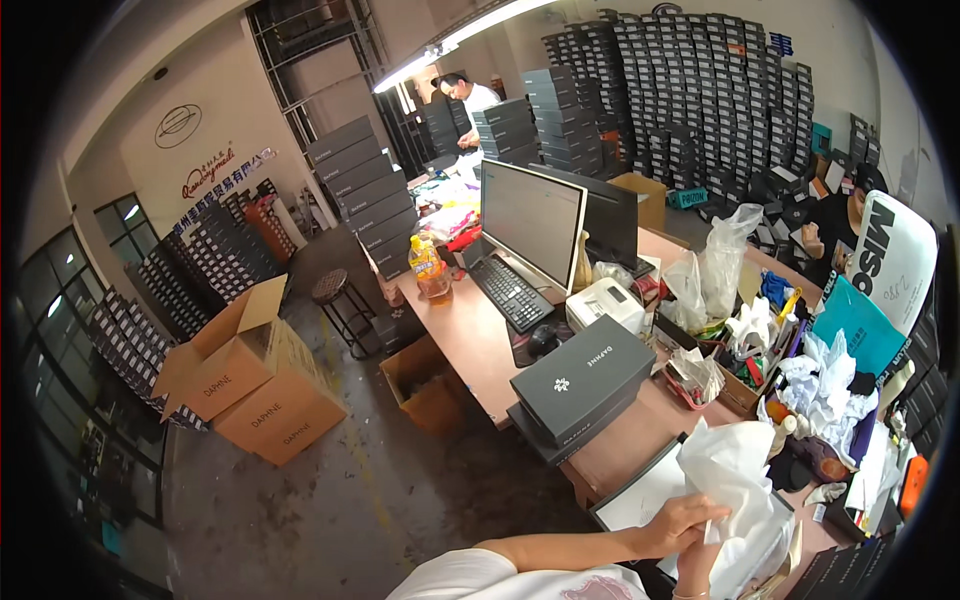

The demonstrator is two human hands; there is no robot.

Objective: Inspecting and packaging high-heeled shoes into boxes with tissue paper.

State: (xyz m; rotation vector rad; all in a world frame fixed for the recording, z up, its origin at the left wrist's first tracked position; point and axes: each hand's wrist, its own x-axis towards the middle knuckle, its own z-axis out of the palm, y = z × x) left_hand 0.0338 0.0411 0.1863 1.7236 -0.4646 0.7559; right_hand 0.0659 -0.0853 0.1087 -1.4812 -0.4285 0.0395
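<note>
One hand, the left hand [682,522], has its grip pinching white tissue paper [728,465]; the right hand's [698,562] cannot be told. Beyond, grey shoeboxes [590,375] sit on the worktop [465,355].

Bent-fingered left grip [678,524] beside right grip [697,566]

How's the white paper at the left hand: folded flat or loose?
Loose, not folded flat: the white paper rises in uneven, creased billows above the left hand, with irregular edges.
</note>
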